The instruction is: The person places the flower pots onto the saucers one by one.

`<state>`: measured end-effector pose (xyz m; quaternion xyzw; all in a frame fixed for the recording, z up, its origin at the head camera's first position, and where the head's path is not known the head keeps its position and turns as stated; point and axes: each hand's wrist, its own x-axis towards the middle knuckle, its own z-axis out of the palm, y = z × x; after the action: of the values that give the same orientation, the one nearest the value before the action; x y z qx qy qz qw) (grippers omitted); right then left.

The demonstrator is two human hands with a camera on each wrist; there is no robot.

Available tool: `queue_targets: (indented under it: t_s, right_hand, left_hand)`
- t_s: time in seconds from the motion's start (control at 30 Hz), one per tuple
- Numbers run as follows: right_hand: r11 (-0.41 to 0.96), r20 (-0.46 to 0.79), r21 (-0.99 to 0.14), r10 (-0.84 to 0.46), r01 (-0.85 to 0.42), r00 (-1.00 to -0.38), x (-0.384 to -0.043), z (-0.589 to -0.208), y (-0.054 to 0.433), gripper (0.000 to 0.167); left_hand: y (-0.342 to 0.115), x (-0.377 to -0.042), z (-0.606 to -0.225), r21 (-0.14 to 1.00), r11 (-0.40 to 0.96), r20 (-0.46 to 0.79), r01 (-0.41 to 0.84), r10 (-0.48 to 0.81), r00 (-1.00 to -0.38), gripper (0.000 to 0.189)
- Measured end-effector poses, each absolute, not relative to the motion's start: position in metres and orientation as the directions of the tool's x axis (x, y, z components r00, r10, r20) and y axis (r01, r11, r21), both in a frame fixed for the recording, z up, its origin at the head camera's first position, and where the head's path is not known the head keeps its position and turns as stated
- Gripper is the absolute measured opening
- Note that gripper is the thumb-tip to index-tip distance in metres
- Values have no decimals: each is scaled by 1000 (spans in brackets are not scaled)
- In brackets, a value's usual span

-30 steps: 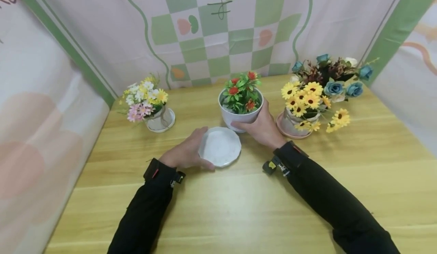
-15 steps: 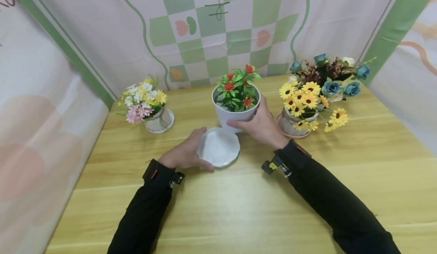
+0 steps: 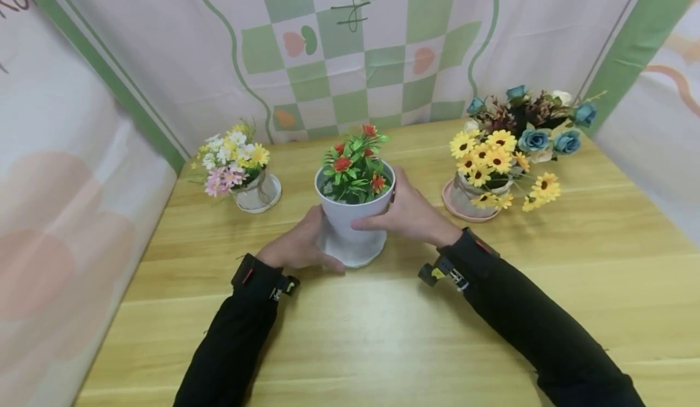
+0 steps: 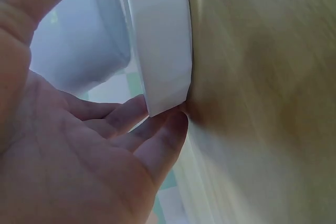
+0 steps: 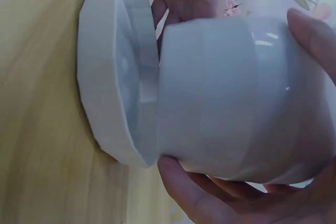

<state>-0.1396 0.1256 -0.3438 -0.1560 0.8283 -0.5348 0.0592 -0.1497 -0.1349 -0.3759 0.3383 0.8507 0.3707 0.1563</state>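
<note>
My right hand (image 3: 414, 212) grips a white flower pot (image 3: 347, 217) by its side, thumb in front. Red flowers with green leaves (image 3: 355, 173) grow from the pot. Beneath it a white faceted saucer (image 3: 358, 254) lies on the table. My left hand (image 3: 298, 243) holds the saucer's left edge, thumb at the near side. In the right wrist view, the pot (image 5: 226, 98) hangs just above the saucer (image 5: 102, 77), its base at the saucer's rim. The left wrist view has my fingertips (image 4: 170, 129) against the saucer's wall (image 4: 163, 35).
To the left stands a small pot of white, yellow and pink flowers (image 3: 232, 158) on a white saucer (image 3: 273, 191). A pot of yellow daisies (image 3: 487, 158) sits on a pink saucer (image 3: 451, 203) at right, with blue roses (image 3: 541, 136) behind. Printed cloth (image 3: 213, 48) backs the table.
My right hand has brought the flower pot left and nearer, from behind the saucer to over it. My left hand and the saucer have stayed in place.
</note>
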Motion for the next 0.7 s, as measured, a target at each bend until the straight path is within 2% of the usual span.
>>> queue_targets:
  t_s: [0.13, 0.33, 0.7]
  right_hand:
    - [370, 68, -904, -371, -214, -926, -142, -348, 125, 119]
    - [400, 3, -901, -383, -168, -924, -142, -350, 127, 131]
    - [374, 4, -910, -419, -177, -908, -141, -351, 128, 131]
  left_hand:
    - [-134, -151, -377, 755, 452, 21, 474, 707, -707, 147]
    - [-134, -153, -377, 784, 393, 58, 481, 725, -686, 155]
    - [-135, -152, -376, 821, 389, 22, 417, 709, -705, 156]
